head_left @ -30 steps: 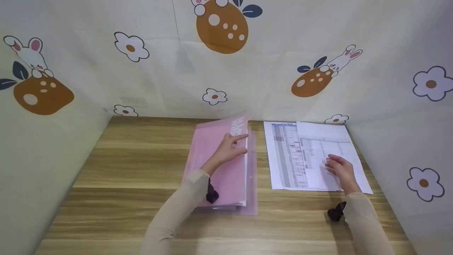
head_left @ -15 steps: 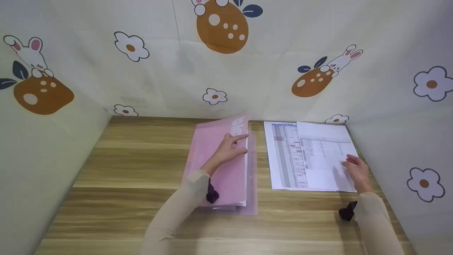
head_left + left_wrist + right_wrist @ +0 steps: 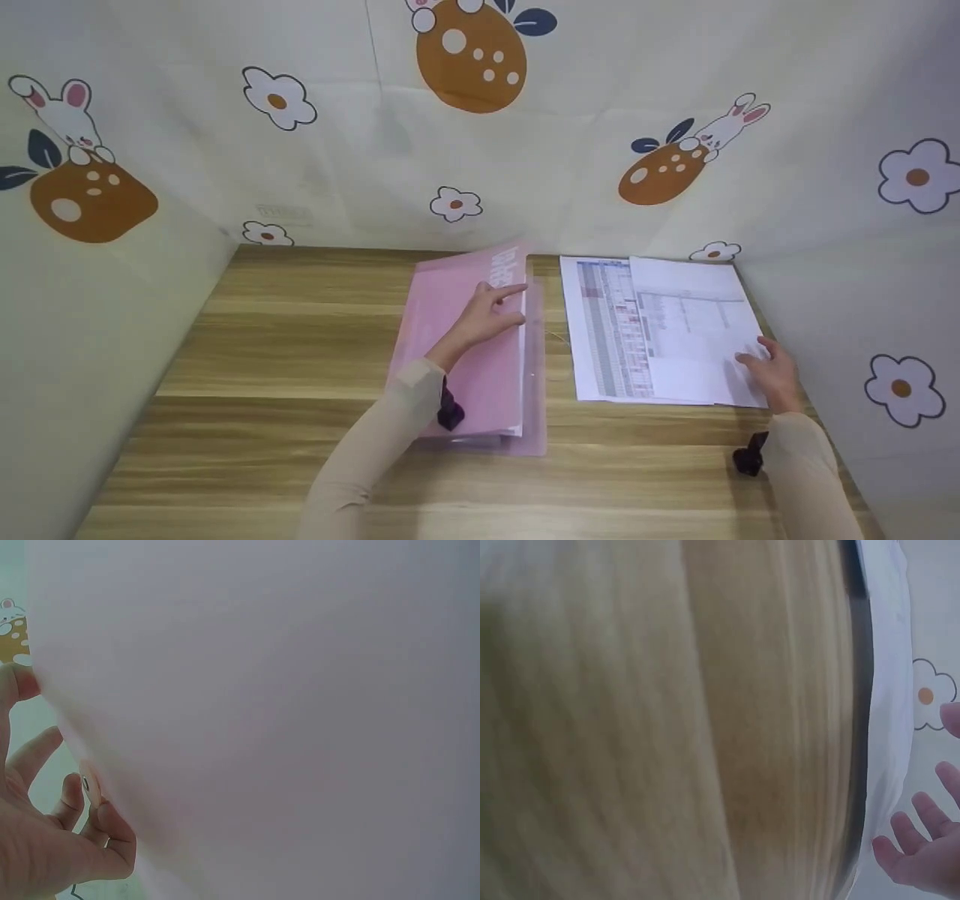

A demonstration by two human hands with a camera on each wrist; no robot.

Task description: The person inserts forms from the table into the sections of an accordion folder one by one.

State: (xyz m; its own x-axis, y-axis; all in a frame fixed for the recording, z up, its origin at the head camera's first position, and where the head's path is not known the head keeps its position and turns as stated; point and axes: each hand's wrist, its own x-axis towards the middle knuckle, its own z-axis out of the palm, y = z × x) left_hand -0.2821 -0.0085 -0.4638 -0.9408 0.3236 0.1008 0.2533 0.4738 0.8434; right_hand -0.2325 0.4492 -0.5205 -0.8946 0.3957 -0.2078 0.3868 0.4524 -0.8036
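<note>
A pink folder (image 3: 431, 330) with white lettering lies at mid-table, its cover raised off a translucent pink back and white paper inside. My left hand (image 3: 482, 319) grips the cover's right edge, index finger and thumb pointing right. In the left wrist view, the fingers (image 3: 112, 829) curl at that edge beside a small round metal snap (image 3: 86, 783). To the right lie printed sheets (image 3: 697, 330), partly overlapping, with tables on them. My right hand (image 3: 778, 379) is at their lower right edge, fingers spread and thumb over the paper; the right wrist view shows loose fingertips (image 3: 904, 832) beside the white sheet.
The wood-grain table (image 3: 262, 360) meets a patterned cloth wall (image 3: 337, 172) at the back and on both sides. The right-hand wall (image 3: 870, 300) stands close beside my right hand. A thin thread-like loop (image 3: 557, 337) lies between folder and sheets.
My right hand has moved right, from over the sheets to their right edge, its fingers spreading. The left hand and the folder stay put.
</note>
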